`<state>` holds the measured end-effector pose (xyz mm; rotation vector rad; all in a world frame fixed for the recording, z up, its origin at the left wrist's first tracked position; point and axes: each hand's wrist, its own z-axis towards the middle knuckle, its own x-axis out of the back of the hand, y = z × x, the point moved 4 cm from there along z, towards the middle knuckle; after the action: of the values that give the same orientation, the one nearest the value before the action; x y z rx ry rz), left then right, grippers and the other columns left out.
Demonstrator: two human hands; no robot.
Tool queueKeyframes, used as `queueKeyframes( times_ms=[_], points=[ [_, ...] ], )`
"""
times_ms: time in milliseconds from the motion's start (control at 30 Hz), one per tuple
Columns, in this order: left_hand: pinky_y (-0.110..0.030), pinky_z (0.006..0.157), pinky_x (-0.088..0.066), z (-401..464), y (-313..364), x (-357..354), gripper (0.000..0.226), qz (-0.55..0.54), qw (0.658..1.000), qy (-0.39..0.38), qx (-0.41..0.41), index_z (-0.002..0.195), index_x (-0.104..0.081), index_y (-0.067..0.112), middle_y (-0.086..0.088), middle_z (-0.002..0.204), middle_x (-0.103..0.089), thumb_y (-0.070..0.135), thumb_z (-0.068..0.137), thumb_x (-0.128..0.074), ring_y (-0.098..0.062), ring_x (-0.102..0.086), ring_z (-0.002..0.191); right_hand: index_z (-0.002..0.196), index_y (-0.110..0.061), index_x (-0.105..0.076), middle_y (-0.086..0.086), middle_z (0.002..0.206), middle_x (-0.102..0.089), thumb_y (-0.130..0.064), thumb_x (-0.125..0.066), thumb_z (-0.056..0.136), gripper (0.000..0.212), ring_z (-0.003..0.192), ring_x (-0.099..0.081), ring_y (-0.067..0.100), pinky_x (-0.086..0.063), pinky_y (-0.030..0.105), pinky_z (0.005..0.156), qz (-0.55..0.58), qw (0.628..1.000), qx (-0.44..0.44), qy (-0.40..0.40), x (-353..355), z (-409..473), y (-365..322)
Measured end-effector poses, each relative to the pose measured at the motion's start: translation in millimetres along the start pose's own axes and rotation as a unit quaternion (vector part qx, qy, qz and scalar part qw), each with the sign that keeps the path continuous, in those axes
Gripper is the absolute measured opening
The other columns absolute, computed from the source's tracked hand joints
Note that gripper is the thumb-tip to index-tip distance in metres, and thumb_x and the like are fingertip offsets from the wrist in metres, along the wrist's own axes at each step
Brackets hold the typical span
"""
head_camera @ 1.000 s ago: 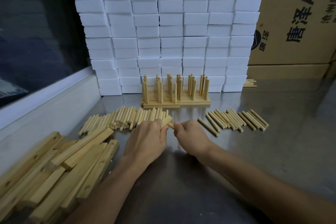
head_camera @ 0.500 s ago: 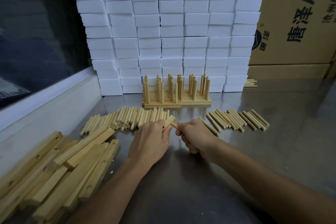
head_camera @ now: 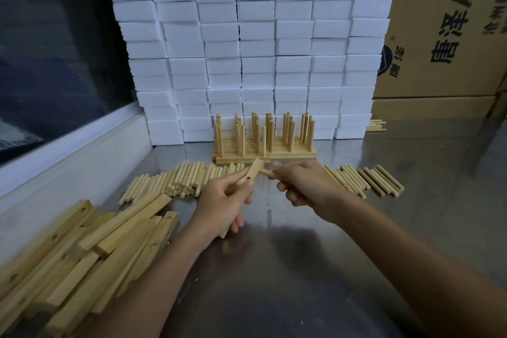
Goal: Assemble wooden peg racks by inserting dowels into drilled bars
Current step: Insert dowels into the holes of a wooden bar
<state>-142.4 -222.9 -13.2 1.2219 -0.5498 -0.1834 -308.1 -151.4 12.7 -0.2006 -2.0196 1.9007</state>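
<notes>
Above the steel table (head_camera: pixel 288 269) centre, left hand (head_camera: pixel 222 200) grips a drilled bar (head_camera: pixel 251 174); right hand (head_camera: pixel 307 186) pinches a dowel (head_camera: pixel 266 172) against its side.

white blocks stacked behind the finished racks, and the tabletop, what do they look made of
White blocks: likely foam or sponge, matte, with soft, slightly uneven edges; hard to be sure by sight.
Tabletop: looks like brushed stainless steel, grey with blurred reflections of the hands.
Finished racks: pale unfinished wood, with no sheen to suggest varnish.
</notes>
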Motion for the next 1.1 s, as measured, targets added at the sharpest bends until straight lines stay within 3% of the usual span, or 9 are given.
queueKeyframes(
  times_ms=[167, 267, 400, 500, 567, 700, 900, 1033, 1100],
  points=[
    [-0.027, 0.038, -0.038, -0.8, -12.0, 5.9, 0.041, -0.118, 0.987, 0.071, 0.088, 0.140, -0.053, 0.022, -0.005, 0.076, -0.066, 0.025, 0.099, -0.059, -0.018, -0.051, 0.045, 0.097, -0.009, -0.071, -0.003, 0.058, -0.063, -0.043, -0.046, 0.102, 0.042, 0.045, -0.053, 0.008, -0.043, 0.021, 0.043, 0.043, 0.998, -0.018, 0.043, 16.2, 9.8, 1.7],
    [-0.025, 0.037, -0.036, -1.1, -15.5, 8.1, 0.030, -0.208, 0.965, 0.089, 0.134, 0.128, -0.061, 0.014, -0.012, 0.081, -0.064, 0.021, 0.099, -0.058, -0.017, -0.050, 0.045, 0.086, -0.010, -0.074, -0.001, 0.061, -0.066, -0.037, -0.051, 0.100, 0.038, 0.049, -0.058, 0.008, -0.048, 0.023, 0.049, -0.089, 0.990, 0.025, 0.111, 33.8, 14.0, 5.8],
    [-0.021, 0.034, -0.032, 0.5, -13.7, 6.5, 0.015, -0.329, 0.925, 0.082, 0.170, 0.107, -0.058, 0.001, -0.012, 0.070, -0.059, 0.013, 0.101, -0.051, -0.018, -0.046, 0.042, 0.098, -0.015, -0.072, 0.001, 0.089, -0.071, -0.031, -0.057, 0.095, 0.023, 0.075, -0.063, 0.012, -0.053, 0.031, 0.068, -0.406, 0.886, 0.089, 0.205, 50.2, 12.8, 14.9],
    [-0.021, 0.033, -0.033, -0.1, -12.0, 2.3, 0.014, -0.375, 0.906, 0.071, 0.181, 0.104, -0.056, 0.002, -0.010, 0.064, -0.060, 0.014, 0.102, -0.049, -0.017, -0.048, 0.044, 0.117, -0.019, -0.065, 0.002, 0.114, -0.062, -0.040, -0.055, 0.097, 0.031, 0.101, -0.059, 0.020, -0.051, 0.042, 0.093, -0.523, 0.833, 0.071, 0.166, 46.0, 11.8, 24.6],
    [-0.021, 0.033, -0.034, -1.6, -11.7, -0.2, 0.016, -0.398, 0.895, 0.067, 0.188, 0.104, -0.055, 0.002, -0.009, 0.062, -0.060, 0.016, 0.103, -0.048, -0.017, -0.050, 0.044, 0.116, -0.021, -0.066, 0.000, 0.115, -0.061, -0.041, -0.055, 0.097, 0.030, 0.105, -0.056, 0.021, -0.048, 0.043, 0.096, -0.547, 0.817, 0.074, 0.167, 44.2, 10.8, 25.7],
    [-0.021, 0.035, -0.036, -2.6, -13.3, -1.2, 0.020, -0.417, 0.885, 0.071, 0.194, 0.107, -0.055, 0.003, -0.010, 0.069, -0.058, 0.021, 0.103, -0.047, -0.017, -0.050, 0.046, 0.102, -0.020, -0.071, 0.000, 0.101, -0.066, -0.036, -0.056, 0.096, 0.022, 0.098, -0.056, 0.021, -0.044, 0.043, 0.098, -0.557, 0.808, 0.080, 0.174, 41.6, 10.4, 25.6],
    [-0.020, 0.036, -0.038, -3.2, -15.5, 0.4, 0.026, -0.447, 0.871, 0.067, 0.191, 0.115, -0.055, 0.004, -0.008, 0.067, -0.060, 0.026, 0.104, -0.046, -0.015, -0.051, 0.047, 0.103, -0.022, -0.069, -0.001, 0.100, -0.067, -0.033, -0.056, 0.096, 0.018, 0.100, -0.054, 0.020, -0.040, 0.042, 0.101, -0.553, 0.810, 0.096, 0.171, 33.5, 11.4, 26.9],
    [-0.019, 0.037, -0.038, -2.3, -17.4, 3.4, 0.026, -0.480, 0.852, 0.068, 0.196, 0.113, -0.056, 0.008, -0.008, 0.068, -0.059, 0.030, 0.104, -0.046, -0.013, -0.050, 0.050, 0.104, -0.018, -0.067, -0.001, 0.095, -0.065, -0.024, -0.061, 0.095, 0.012, 0.084, -0.053, 0.013, -0.039, 0.025, 0.068, -0.482, 0.843, 0.153, 0.185, 26.3, 10.2, 23.0],
    [-0.019, 0.037, -0.038, -1.6, -18.4, 3.5, 0.026, -0.484, 0.850, 0.066, 0.198, 0.112, -0.056, 0.009, -0.007, 0.069, -0.056, 0.031, 0.104, -0.046, -0.013, -0.050, 0.050, 0.113, -0.017, -0.063, 0.000, 0.106, -0.062, -0.019, -0.059, 0.096, 0.017, 0.088, -0.052, 0.011, -0.039, 0.023, 0.069, -0.440, 0.865, 0.167, 0.175, 21.0, 9.9, 22.5]
  ],
)
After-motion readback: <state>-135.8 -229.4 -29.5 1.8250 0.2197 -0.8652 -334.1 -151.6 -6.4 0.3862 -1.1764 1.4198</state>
